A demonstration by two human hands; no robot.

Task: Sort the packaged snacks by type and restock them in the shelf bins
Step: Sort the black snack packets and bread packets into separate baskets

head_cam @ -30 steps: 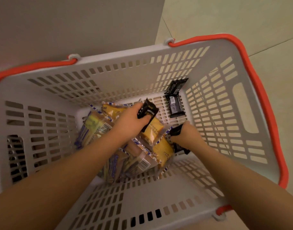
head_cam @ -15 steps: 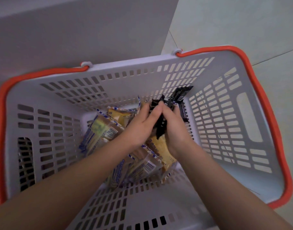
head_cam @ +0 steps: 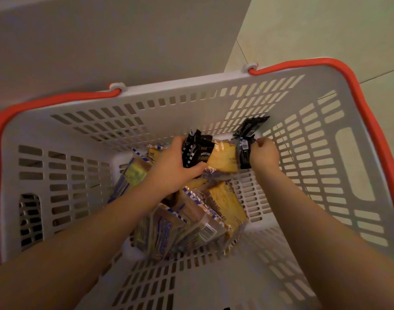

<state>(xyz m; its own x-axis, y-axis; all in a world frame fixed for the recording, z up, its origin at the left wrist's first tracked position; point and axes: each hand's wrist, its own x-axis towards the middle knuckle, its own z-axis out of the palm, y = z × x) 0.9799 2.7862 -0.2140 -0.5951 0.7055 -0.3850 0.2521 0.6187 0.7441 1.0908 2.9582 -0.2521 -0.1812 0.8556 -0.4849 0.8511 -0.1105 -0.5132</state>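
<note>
Both hands down in the basket. My left hand grips a bunch of black snack packs mid-basket. My right hand curls around another black pack near far right corner. Yellow cake packs piled on basket floor.

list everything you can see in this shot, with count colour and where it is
basket: one, grey slotted plastic with orange-red rim handles, fills the view
black snack packs: a bunch in the left hand, exact count unclear; one more in the right hand; another leaning on the far wall of the basket
yellow cake packs: several, clear wrap with blue-striped edges, piled on the basket floor
floor: pale tile, upper right
panel: grey, behind the basket
left hand: grips the black bunch
right hand: grips a black pack
</note>
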